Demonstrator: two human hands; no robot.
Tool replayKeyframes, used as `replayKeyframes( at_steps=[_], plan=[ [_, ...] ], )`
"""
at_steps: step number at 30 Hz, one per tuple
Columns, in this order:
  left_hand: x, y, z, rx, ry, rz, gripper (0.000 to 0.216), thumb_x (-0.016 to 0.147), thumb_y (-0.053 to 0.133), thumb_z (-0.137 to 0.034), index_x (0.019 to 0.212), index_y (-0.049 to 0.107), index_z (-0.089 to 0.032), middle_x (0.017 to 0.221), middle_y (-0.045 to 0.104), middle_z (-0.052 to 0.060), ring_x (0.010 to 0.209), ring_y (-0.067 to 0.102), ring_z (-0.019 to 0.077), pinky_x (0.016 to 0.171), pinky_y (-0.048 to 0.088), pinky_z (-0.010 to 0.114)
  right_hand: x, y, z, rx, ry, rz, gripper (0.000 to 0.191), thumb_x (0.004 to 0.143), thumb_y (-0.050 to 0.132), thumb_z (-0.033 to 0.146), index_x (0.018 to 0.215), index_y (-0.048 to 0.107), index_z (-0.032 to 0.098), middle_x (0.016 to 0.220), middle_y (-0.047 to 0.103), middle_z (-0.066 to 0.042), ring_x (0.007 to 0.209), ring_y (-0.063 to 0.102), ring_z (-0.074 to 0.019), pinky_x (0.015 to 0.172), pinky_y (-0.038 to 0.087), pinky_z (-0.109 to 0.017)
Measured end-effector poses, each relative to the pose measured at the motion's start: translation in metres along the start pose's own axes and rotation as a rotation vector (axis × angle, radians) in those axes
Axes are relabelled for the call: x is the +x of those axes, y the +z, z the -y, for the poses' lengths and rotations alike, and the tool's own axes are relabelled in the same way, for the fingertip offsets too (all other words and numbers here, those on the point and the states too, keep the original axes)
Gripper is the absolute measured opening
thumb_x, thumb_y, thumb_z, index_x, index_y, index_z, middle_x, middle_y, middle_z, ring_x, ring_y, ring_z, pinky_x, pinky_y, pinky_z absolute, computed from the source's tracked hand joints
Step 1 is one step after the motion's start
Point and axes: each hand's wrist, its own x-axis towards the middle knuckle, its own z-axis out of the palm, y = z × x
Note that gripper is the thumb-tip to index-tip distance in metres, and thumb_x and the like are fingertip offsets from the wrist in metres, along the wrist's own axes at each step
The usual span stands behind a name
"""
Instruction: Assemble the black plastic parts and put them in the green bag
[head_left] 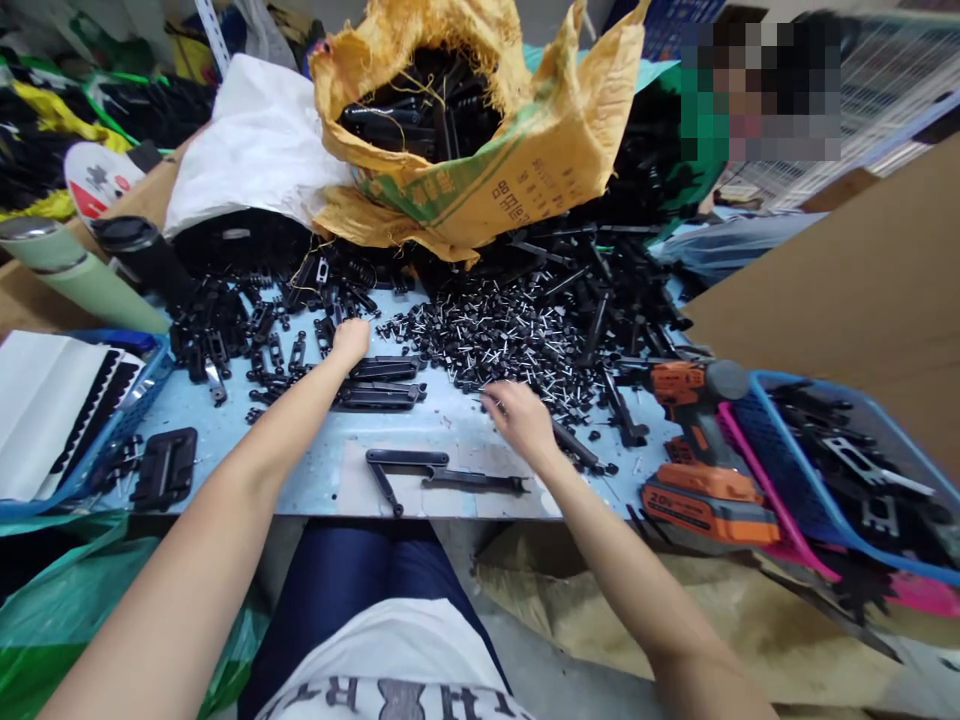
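Observation:
My left hand (pixel 350 340) reaches to the far side of the blue table (pixel 315 470), its fingers curled down among small black plastic parts (pixel 255 335), just behind a stack of long black bars (pixel 382 385). What the fingers hold is hidden. My right hand (pixel 521 418) rests palm down at the near edge of a heap of black-headed rivets (pixel 510 335), fingers bent and pinching into them. A jointed black bar assembly (pixel 435 472) lies flat near the table's front edge between my arms.
An orange cordless drill (pixel 697 450) lies at the right by a blue basket (pixel 847 470) of black parts. A yellow woven sack (pixel 480 120) of black parts stands behind. A blue basket (pixel 97 430) and black plate (pixel 165 466) sit left. Another person sits at the far right.

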Motion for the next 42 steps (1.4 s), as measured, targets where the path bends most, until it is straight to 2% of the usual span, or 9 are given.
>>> replayKeyframes(
  at_steps=[4,7,11,14,20,25,29,34,42],
  plan=[
    [-0.043,-0.010,-0.004,-0.052,0.083,-0.113,0.033,0.084,0.040,-0.010,0.111,0.059,-0.009,0.113,0.055,0.016,0.104,0.055,0.0250,0.090,0.042,0.034,0.086,-0.001,-0.036,-0.243,0.256,0.039,0.029,0.090,0.036,0.019,0.111,0.056,0.014,0.108,0.058,-0.015,0.098,0.049,-0.0252,0.076,0.040,-0.033],
    [-0.106,-0.018,0.001,-0.184,0.193,-0.219,0.031,0.088,0.040,-0.018,0.111,0.058,-0.012,0.106,0.056,0.012,0.098,0.056,0.0220,0.088,0.044,0.033,0.116,0.004,-0.048,-0.260,0.241,0.200,0.026,0.084,0.039,0.012,0.101,0.060,0.011,0.101,0.059,-0.017,0.093,0.051,-0.0249,0.074,0.041,-0.032],
    [-0.190,-0.016,0.012,-0.300,0.278,-0.104,0.027,0.088,0.040,-0.019,0.106,0.059,-0.016,0.098,0.057,0.008,0.090,0.057,0.0190,0.083,0.046,0.031,0.094,-0.001,-0.032,-0.046,0.168,0.007,0.025,0.084,0.042,0.017,0.098,0.062,0.011,0.101,0.061,-0.016,0.094,0.054,-0.0240,0.081,0.042,-0.034],
    [-0.224,-0.008,0.014,-0.316,0.307,0.015,0.025,0.088,0.040,-0.016,0.104,0.059,-0.015,0.095,0.057,0.008,0.090,0.057,0.0188,0.083,0.046,0.031,0.050,-0.013,-0.001,0.256,0.118,-0.017,0.025,0.085,0.043,0.024,0.099,0.063,0.016,0.096,0.065,-0.009,0.086,0.059,-0.0193,0.079,0.046,-0.032],
    [-0.226,-0.013,-0.007,0.005,0.302,0.131,0.035,0.079,0.032,0.002,0.093,0.060,-0.014,0.094,0.055,0.010,0.085,0.058,0.0201,0.078,0.047,0.031,-0.024,-0.009,0.050,0.614,0.074,0.167,0.021,0.085,0.050,0.033,0.092,0.063,0.019,0.083,0.069,-0.004,0.076,0.065,-0.0160,0.071,0.050,-0.027],
    [-0.218,-0.018,-0.026,0.110,0.402,0.161,0.037,0.076,0.031,0.007,0.089,0.061,-0.012,0.094,0.059,0.012,0.086,0.060,0.0203,0.077,0.048,0.030,-0.040,0.012,0.060,0.567,0.014,0.096,0.021,0.089,0.045,0.031,0.093,0.062,0.019,0.090,0.069,-0.006,0.083,0.065,-0.0178,0.077,0.051,-0.030],
    [-0.225,0.007,-0.018,-0.018,0.349,-0.053,0.029,0.085,0.037,-0.004,0.101,0.060,-0.011,0.094,0.063,0.011,0.086,0.062,0.0198,0.078,0.050,0.031,-0.048,0.022,0.064,0.456,-0.095,0.008,0.020,0.091,0.044,0.029,0.098,0.060,0.019,0.090,0.068,-0.008,0.083,0.065,-0.0187,0.076,0.051,-0.031],
    [-0.238,0.037,0.002,-0.096,0.519,-0.339,0.033,0.089,0.037,-0.009,0.116,0.055,-0.014,0.104,0.064,0.013,0.094,0.061,0.0216,0.080,0.051,0.036,-0.059,0.028,0.067,0.391,-0.178,-0.013,0.020,0.093,0.042,0.025,0.099,0.060,0.019,0.091,0.067,-0.008,0.085,0.064,-0.0186,0.077,0.052,-0.032],
    [-0.233,0.043,0.013,-0.072,0.645,-0.400,0.034,0.088,0.035,-0.008,0.116,0.055,-0.012,0.101,0.065,0.013,0.095,0.060,0.0205,0.081,0.048,0.036,-0.085,0.040,0.056,0.448,-0.247,-0.060,0.035,0.091,0.047,0.026,0.125,0.051,0.019,0.114,0.062,-0.011,0.103,0.059,-0.0191,0.088,0.050,-0.035]
  ],
)
